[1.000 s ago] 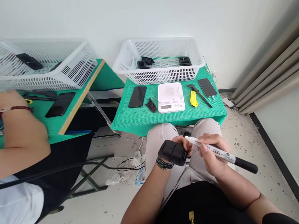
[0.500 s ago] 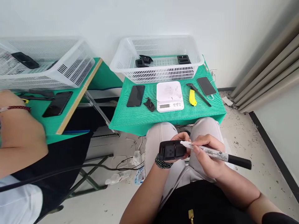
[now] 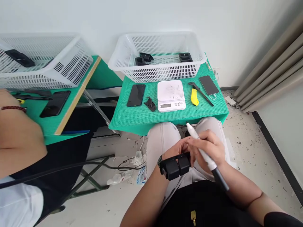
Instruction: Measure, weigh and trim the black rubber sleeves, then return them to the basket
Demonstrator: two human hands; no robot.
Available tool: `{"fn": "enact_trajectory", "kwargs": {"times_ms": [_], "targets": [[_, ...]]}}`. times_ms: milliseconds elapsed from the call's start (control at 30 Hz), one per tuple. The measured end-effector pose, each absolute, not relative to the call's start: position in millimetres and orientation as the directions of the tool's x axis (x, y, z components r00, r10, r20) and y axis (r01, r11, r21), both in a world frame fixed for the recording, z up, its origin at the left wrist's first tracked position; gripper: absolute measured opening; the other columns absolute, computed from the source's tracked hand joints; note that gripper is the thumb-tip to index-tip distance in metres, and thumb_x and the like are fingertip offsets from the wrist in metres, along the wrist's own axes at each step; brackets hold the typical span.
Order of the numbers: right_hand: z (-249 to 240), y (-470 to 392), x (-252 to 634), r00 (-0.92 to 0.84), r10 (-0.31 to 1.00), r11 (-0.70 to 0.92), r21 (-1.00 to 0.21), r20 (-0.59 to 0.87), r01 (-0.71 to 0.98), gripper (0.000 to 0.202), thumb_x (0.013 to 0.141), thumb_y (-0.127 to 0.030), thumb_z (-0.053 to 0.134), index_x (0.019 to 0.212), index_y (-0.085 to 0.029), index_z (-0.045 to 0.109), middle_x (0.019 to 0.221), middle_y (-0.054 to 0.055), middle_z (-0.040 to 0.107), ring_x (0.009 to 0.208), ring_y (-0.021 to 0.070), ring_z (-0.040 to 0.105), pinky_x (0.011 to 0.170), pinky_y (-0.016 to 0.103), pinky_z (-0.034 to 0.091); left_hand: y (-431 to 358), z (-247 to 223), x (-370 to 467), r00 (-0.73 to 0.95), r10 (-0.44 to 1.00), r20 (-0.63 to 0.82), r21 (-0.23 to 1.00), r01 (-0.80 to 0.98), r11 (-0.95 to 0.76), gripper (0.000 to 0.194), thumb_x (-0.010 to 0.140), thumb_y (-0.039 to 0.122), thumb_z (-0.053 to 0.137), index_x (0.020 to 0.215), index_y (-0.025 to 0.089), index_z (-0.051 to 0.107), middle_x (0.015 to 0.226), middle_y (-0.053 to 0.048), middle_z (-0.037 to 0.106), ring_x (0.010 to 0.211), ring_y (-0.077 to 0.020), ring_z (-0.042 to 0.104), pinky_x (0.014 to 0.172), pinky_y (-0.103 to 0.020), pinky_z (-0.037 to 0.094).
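In my left hand (image 3: 177,148) is a black plastic part (image 3: 175,166) with two block-like sections, its fingers closed on the part's edge above my lap. My right hand (image 3: 211,149) grips a white marker pen (image 3: 206,157) with a black cap on its rear end. The pen slants up and left, its tip apart from the part. The fingers of both hands are close together, and part of the right ones is hidden behind the pen.
Ahead, a green-covered table (image 3: 132,118) bears a white basket (image 3: 163,67) with several black parts, a white scale (image 3: 170,94), a yellow-handled cutter (image 3: 194,97) and two phones. At left sits another person, whose arm (image 3: 19,132) rests by a second table.
The black part has tilted and come nearer my body. My right hand has turned the marker steeper, and its tip has left the part's edge.
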State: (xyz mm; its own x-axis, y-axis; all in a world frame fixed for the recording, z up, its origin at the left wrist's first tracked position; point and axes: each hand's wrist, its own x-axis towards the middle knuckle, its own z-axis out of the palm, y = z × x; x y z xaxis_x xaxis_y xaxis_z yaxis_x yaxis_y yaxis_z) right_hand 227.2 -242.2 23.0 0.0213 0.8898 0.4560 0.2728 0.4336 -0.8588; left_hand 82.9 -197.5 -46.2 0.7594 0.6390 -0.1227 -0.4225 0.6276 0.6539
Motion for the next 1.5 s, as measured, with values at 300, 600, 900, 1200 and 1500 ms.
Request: {"fn": "enact_trajectory", "kwargs": {"times_ms": [300, 600, 900, 1200, 1500], "targets": [[41.1, -251.8, 230.0, 0.055, 0.867, 0.49, -0.868, 0.495, 0.082, 0.011, 0.094, -0.016, 0.063, 0.1, -0.024, 0.068, 0.07, -0.001, 0.067, 0.052, 0.012, 0.058, 0.049, 0.025, 0.046, -185.4, -45.0, 84.0, 0.703, 0.711, -0.009, 0.564, -0.584, 0.584, 0.047, 0.07, 0.043, 0.092, 0.08, 0.022, 0.051, 0.052, 0.006, 0.063, 0.042, -0.0109, 0.053, 0.045, -0.02, 0.042], [26.8, -253.4, 223.2, 0.081, 0.931, 0.356, -0.934, 0.356, 0.017, 0.002, 0.093, -0.022, 0.067, 0.094, -0.022, 0.069, 0.072, 0.001, 0.074, 0.052, 0.0123, 0.061, 0.049, 0.024, 0.049, -186.1, -55.9, 80.7, 0.733, 0.68, -0.002, 0.518, -0.581, 0.628, 0.047, 0.071, 0.04, 0.092, 0.084, 0.022, 0.051, 0.059, 0.005, 0.064, 0.038, -0.0105, 0.051, 0.034, -0.016, 0.038], [23.2, -247.5, 228.4, 0.017, 0.956, 0.294, -0.956, 0.294, 0.012, 0.015, 0.096, -0.031, 0.067, 0.085, -0.021, 0.071, 0.066, 0.002, 0.073, 0.052, 0.0158, 0.066, 0.049, 0.027, 0.054, -189.4, -65.7, 80.9, 0.803, 0.596, 0.028, 0.538, -0.514, 0.668, 0.044, 0.074, 0.046, 0.09, 0.086, 0.023, 0.054, 0.045, 0.005, 0.06, 0.027, -0.0096, 0.041, 0.032, -0.017, 0.033], [11.9, -221.5, 246.9, 0.373, 0.611, 0.454, -0.695, 0.699, 0.558, 0.013, 0.096, -0.021, 0.066, 0.102, -0.026, 0.075, 0.079, 0.003, 0.074, 0.066, 0.0195, 0.07, 0.063, 0.035, 0.058, -210.0, -74.3, 94.7, 0.886, 0.464, 0.003, 0.582, -0.379, 0.719, 0.047, 0.073, 0.05, 0.09, 0.091, 0.019, 0.06, 0.057, -0.003, 0.069, 0.04, -0.0138, 0.056, 0.043, -0.023, 0.042], [-4.6, -194.3, 257.1, 0.107, 0.764, 0.479, -0.67, 0.636, 0.567, 0.017, 0.097, -0.02, 0.064, 0.11, -0.025, 0.073, 0.091, 0.004, 0.076, 0.077, 0.0198, 0.07, 0.073, 0.033, 0.056, -182.4, -82.8, 79.3, 0.777, 0.629, -0.009, 0.533, -0.529, 0.66, 0.035, 0.077, 0.043, 0.086, 0.089, 0.024, 0.06, 0.05, 0.003, 0.059, 0.036, -0.0116, 0.044, 0.037, -0.019, 0.033]]}}
